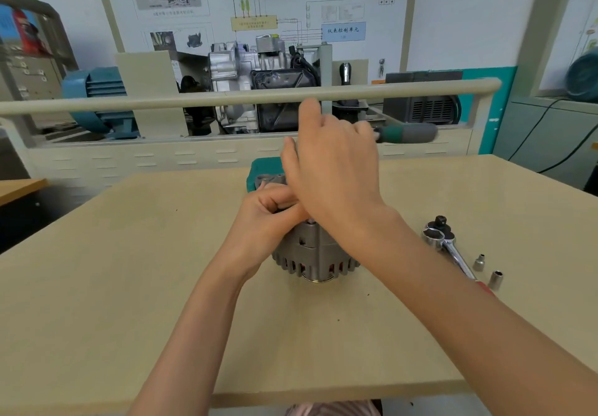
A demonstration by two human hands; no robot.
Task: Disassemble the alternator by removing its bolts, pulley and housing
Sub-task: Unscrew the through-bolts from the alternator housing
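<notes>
The grey alternator point(315, 254) stands on the table point(129, 270) in the middle of the view, its slotted housing toward me. My left hand point(270, 215) grips its top left side with curled fingers. Above the alternator, my right hand point(333, 163) holds a tool with a green and grey handle point(407, 133) that sticks out to the right, blurred. The tool's working end and the alternator's top are hidden behind my right hand.
A chrome ratchet wrench point(448, 244) with a red grip lies to the right of the alternator, two loose sockets point(487, 270) beside it. A green block point(259, 173) sits behind the alternator. A beige rail point(161, 101) and engine display stand beyond the table's far edge.
</notes>
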